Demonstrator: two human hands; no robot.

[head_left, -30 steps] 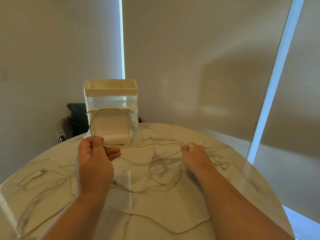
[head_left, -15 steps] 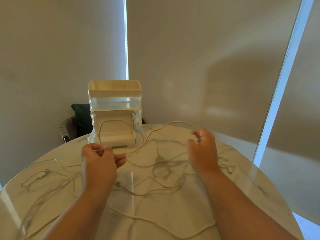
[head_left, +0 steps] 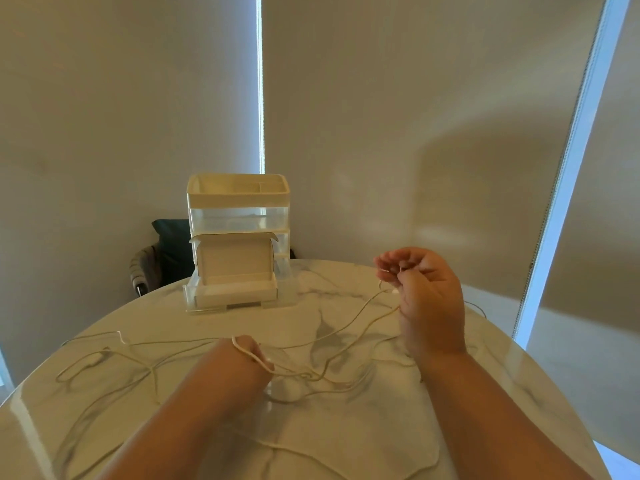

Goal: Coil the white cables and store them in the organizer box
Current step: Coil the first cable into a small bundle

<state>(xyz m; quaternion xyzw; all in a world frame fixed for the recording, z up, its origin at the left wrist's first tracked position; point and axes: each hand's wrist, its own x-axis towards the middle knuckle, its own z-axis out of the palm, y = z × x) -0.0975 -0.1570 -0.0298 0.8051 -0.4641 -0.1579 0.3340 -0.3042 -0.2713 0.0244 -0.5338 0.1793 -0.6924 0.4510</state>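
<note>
A thin white cable point(head_left: 349, 325) runs across the marble table point(head_left: 346, 427) between my two hands. My left hand point(head_left: 242, 362) is low near the table's middle, fist closed, with a loop of the cable wrapped over its knuckles. My right hand point(head_left: 420, 296) is raised at the right and pinches the cable between its fingertips. The white organizer box point(head_left: 237, 237) stands at the table's far edge, with an open top tray, clear drawers, and a small open white carton in front.
More loose white cable point(head_left: 100, 358) lies in loops on the table's left side, and another strand point(head_left: 311, 452) crosses the near edge. A dark chair with a cushion point(head_left: 166, 251) sits behind the table at the left. Window blinds fill the background.
My left hand has dropped toward the table and turned, the loop now over its knuckles. My right hand has moved right and up, drawing the cable with it.
</note>
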